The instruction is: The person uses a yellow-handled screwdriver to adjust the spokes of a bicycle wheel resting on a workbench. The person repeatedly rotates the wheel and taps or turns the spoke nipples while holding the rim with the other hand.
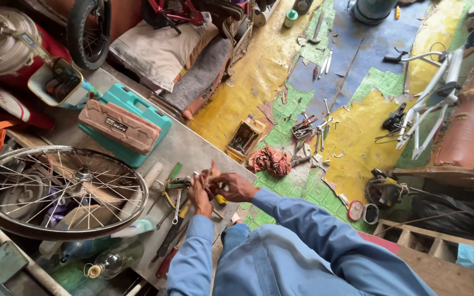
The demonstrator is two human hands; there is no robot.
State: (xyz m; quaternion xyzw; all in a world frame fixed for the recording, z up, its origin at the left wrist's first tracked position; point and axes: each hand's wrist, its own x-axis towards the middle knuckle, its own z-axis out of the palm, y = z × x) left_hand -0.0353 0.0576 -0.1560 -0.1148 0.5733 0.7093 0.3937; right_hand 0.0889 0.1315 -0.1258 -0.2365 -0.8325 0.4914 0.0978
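My left hand and my right hand meet over the edge of a grey workbench. Both close around a small brownish part held between them; what it is I cannot tell. Both arms wear blue sleeves. Just left of my hands lie several hand tools, among them a wrench, pliers and screwdrivers. A spoked bicycle wheel lies flat on the bench further left.
A teal case with a pink box on top stands at the bench's back. Plastic bottles lie near the front. On the yellow-green floor are a red rag, a small tool tray, scattered tools and a white bicycle frame.
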